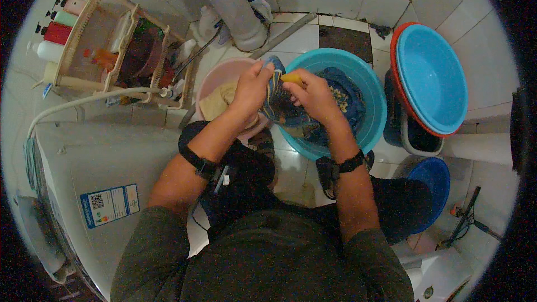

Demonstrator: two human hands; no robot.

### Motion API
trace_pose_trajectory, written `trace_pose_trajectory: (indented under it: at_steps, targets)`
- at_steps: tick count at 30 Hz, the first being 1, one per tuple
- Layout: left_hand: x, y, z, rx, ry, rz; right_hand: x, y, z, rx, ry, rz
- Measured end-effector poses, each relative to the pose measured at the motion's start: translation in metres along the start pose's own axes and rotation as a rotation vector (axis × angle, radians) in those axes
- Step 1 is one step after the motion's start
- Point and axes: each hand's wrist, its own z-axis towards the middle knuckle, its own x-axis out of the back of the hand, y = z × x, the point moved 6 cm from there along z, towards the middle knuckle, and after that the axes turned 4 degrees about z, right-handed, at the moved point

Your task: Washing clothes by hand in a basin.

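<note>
My left hand (251, 88) grips the upper edge of a blue garment (275, 88) with pale and yellow stripes. Against that cloth, my right hand (309, 92) holds a yellow bar, perhaps soap (292, 78). The garment hangs down over the left rim of a turquoise basin (378, 105). Inside the basin lies dark blue cloth (354, 88) bearing a light floral print or pattern. Behind my left hand, a pink basin (205, 79) holds beige cloth (216, 102).
A plastic rack (113, 71) with bottles stands left, beside a white appliance (109, 155) with a hose (92, 96). A light blue basin (432, 79) rests on a red one and a dark bin (394, 113) at right. A grey pipe (289, 31) and sink pedestal (230, 6) lie ahead.
</note>
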Motion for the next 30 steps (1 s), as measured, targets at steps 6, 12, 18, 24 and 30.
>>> trace_pose_trajectory:
  at_steps: [6, 12, 18, 24, 30]
  targets:
    - [-0.006, -0.003, 0.003, 0.018, 0.013, -0.051, 0.003, 0.023, 0.002, -0.239, 0.003, 0.332]
    - [0.003, -0.016, 0.012, -0.009, 0.100, 0.097, 0.007, 0.007, 0.009, -0.252, 0.004, 0.306]
    - [-0.008, 0.008, 0.003, -0.107, 0.111, 0.231, 0.008, 0.008, 0.018, -0.143, 0.053, 0.029]
    - [-0.001, 0.022, 0.002, -0.068, 0.181, 0.410, 0.004, -0.006, 0.023, 0.005, 0.218, 0.068]
    - [0.001, -0.013, 0.012, 0.145, 0.152, 0.168, 0.023, -0.086, 0.016, 0.141, 0.045, -0.548]
